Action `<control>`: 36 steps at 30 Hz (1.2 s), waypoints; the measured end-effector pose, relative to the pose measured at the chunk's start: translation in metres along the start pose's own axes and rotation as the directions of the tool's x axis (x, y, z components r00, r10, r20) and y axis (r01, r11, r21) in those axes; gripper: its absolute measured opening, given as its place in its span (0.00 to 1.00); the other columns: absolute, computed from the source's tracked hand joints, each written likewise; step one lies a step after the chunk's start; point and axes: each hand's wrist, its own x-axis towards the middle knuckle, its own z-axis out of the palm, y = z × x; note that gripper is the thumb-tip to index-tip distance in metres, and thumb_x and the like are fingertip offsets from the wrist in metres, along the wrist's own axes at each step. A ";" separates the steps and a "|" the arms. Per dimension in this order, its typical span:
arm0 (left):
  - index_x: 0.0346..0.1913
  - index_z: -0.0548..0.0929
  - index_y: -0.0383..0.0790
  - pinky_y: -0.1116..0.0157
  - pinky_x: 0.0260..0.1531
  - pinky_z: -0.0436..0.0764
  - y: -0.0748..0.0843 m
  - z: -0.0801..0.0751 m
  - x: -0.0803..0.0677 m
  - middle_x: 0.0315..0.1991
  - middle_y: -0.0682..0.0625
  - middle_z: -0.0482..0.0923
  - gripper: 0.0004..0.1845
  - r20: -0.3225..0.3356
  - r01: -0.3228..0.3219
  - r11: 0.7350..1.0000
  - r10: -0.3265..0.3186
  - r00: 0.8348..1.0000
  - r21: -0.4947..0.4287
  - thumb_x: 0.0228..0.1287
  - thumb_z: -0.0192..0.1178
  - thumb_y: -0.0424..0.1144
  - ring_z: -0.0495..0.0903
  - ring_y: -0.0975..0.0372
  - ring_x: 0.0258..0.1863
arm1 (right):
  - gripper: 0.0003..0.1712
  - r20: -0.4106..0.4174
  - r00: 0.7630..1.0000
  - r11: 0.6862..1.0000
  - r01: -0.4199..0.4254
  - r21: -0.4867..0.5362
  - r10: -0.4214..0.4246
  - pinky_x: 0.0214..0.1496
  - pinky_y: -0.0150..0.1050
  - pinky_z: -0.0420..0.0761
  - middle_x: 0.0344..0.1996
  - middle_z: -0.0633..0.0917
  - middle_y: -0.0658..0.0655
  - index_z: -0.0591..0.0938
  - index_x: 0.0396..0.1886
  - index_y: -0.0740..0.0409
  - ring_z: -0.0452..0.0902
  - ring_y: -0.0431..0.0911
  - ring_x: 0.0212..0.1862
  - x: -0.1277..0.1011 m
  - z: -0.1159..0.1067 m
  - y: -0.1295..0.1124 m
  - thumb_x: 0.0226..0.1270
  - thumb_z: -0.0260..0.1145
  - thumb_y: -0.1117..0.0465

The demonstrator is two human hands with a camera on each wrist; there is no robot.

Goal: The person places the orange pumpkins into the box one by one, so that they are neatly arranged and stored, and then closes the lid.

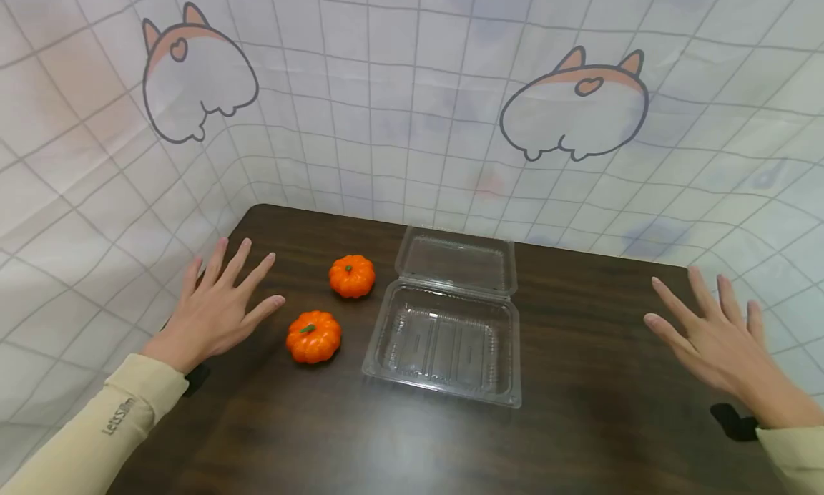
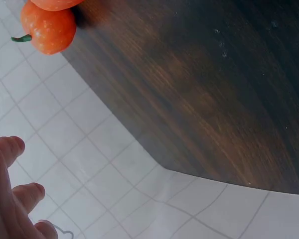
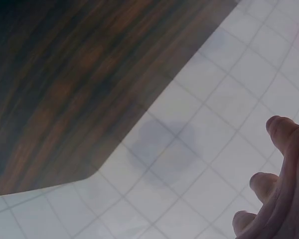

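your left hand (image 1: 215, 310) and right hand (image 1: 719, 341) are spread and empty, well apart — perhaps to leave the middle unobstructed. the near pumpkin (image 1: 313, 338) and far pumpkin (image 1: 351, 277) sit between your left hand and the clear container (image 1: 444, 345), its lid (image 1: 457, 263) folded back — so the inside lies exposed.

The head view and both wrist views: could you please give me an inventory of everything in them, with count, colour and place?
Table: one, dark brown, centre
Backdrop: one, white with grey grid, around the table
Corgi drawings: two, white and orange, on the backdrop
Container: one, clear, mid-table
Lid: one, clear, open behind the container
Pumpkins: two, orange and green, left of the container
Sleeves: two, beige, lower corners
Black items: two, black, next to the sleeves
Left hand: one, bare, left of the pumpkins
Right hand: one, bare, far right
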 end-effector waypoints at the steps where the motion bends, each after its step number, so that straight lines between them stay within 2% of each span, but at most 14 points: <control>1: 0.78 0.44 0.60 0.32 0.71 0.36 0.000 0.000 0.000 0.81 0.44 0.33 0.41 0.000 0.000 1.000 0.000 1.000 0.000 0.68 0.38 0.71 0.24 0.45 0.79 | 0.38 -0.003 1.000 1.000 0.004 0.000 -0.004 0.64 0.77 0.17 0.77 0.27 0.60 0.38 0.78 0.32 0.17 0.73 0.74 0.001 0.000 -0.002 0.76 0.42 0.36; 6: 0.78 0.45 0.61 0.33 0.72 0.38 0.001 -0.002 -0.002 0.81 0.45 0.34 0.40 -0.012 -0.011 1.000 0.011 1.000 0.012 0.69 0.38 0.71 0.24 0.46 0.79 | 0.39 0.016 1.000 1.000 0.023 -0.006 -0.023 0.65 0.76 0.16 0.77 0.25 0.57 0.36 0.78 0.32 0.15 0.70 0.74 0.006 -0.002 -0.011 0.76 0.41 0.36; 10: 0.78 0.47 0.60 0.34 0.72 0.38 0.003 0.002 -0.004 0.81 0.45 0.34 0.40 -0.016 -0.025 1.000 0.025 1.000 0.015 0.68 0.40 0.71 0.26 0.46 0.80 | 0.39 0.041 0.999 0.999 0.036 0.007 -0.036 0.64 0.76 0.15 0.77 0.23 0.54 0.35 0.78 0.32 0.12 0.68 0.74 0.010 0.001 -0.019 0.76 0.40 0.36; 19: 0.77 0.52 0.61 0.36 0.72 0.44 0.007 0.014 -0.006 0.81 0.45 0.41 0.39 -0.078 -0.086 0.996 0.086 0.993 0.001 0.68 0.45 0.68 0.31 0.46 0.80 | 0.37 -0.041 0.994 0.994 0.104 0.026 -0.103 0.68 0.73 0.16 0.78 0.27 0.54 0.42 0.79 0.36 0.15 0.65 0.77 0.016 0.007 -0.040 0.77 0.44 0.40; 23: 0.77 0.54 0.59 0.39 0.70 0.50 0.009 0.020 -0.006 0.80 0.45 0.44 0.38 -0.096 -0.129 0.991 0.128 0.987 -0.013 0.68 0.47 0.67 0.36 0.46 0.80 | 0.38 -0.066 0.991 0.992 0.120 0.039 -0.117 0.70 0.73 0.18 0.79 0.29 0.52 0.43 0.79 0.36 0.17 0.62 0.78 0.018 0.010 -0.048 0.77 0.46 0.40; 26: 0.76 0.55 0.59 0.39 0.66 0.55 0.010 0.024 -0.007 0.79 0.46 0.47 0.37 -0.116 -0.163 0.985 0.155 0.981 -0.063 0.68 0.50 0.65 0.42 0.46 0.79 | 0.38 -0.098 0.987 0.989 0.131 0.073 -0.124 0.70 0.76 0.28 0.80 0.32 0.52 0.44 0.79 0.37 0.25 0.63 0.80 0.021 0.012 -0.054 0.76 0.48 0.41; 30: 0.76 0.56 0.58 0.36 0.63 0.58 0.011 0.033 -0.011 0.78 0.46 0.51 0.38 -0.130 -0.196 0.965 0.175 0.976 -0.174 0.67 0.55 0.61 0.50 0.45 0.77 | 0.40 -0.151 0.978 0.972 0.166 0.166 -0.141 0.63 0.77 0.44 0.80 0.41 0.56 0.48 0.79 0.40 0.44 0.71 0.76 0.023 0.017 -0.063 0.75 0.54 0.44; 33: 0.76 0.54 0.60 0.33 0.64 0.58 0.012 0.041 -0.015 0.77 0.47 0.53 0.40 -0.117 -0.196 0.941 0.170 0.979 -0.274 0.65 0.59 0.58 0.55 0.44 0.75 | 0.41 -0.164 0.976 0.948 0.186 0.257 -0.146 0.60 0.74 0.53 0.80 0.46 0.59 0.49 0.79 0.42 0.51 0.74 0.71 0.023 0.023 -0.070 0.73 0.58 0.47; 36: 0.76 0.53 0.63 0.34 0.65 0.60 0.014 0.048 -0.018 0.77 0.50 0.53 0.43 -0.086 -0.173 0.910 0.152 0.985 -0.378 0.61 0.63 0.58 0.57 0.47 0.73 | 0.42 -0.166 0.978 0.926 0.179 0.333 -0.129 0.56 0.68 0.66 0.77 0.52 0.61 0.48 0.79 0.40 0.64 0.70 0.66 0.022 0.028 -0.076 0.73 0.59 0.50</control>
